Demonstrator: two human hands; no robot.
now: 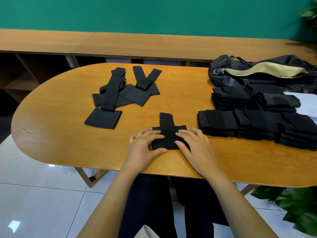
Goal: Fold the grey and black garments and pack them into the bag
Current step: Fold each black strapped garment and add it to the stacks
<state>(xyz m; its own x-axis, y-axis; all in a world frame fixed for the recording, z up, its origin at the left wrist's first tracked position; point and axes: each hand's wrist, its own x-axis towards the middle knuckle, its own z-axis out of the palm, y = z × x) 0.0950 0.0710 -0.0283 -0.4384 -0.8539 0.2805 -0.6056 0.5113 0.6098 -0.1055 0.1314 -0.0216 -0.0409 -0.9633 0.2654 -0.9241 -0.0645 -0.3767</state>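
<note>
A small black garment point(167, 130) lies near the table's front edge, a strap folded over its square pad. My left hand point(145, 146) rests on its left side with the fingers spread on the fabric and the thumb along its front edge. My right hand point(192, 144) presses its right side the same way. Several unfolded black garments point(120, 93) lie in a loose heap at the back left. Stacks of folded black garments point(257, 124) fill the right side. The dark bag point(257, 73) lies open at the back right, showing a pale lining.
The oval wooden table point(60, 126) stands before a long wooden shelf unit point(120, 43) and a green wall. A white sheet point(307, 102) lies beside the stacks at the far right. Green plants point(295, 206) stand at the lower right and upper right corners. White floor tiles lie below.
</note>
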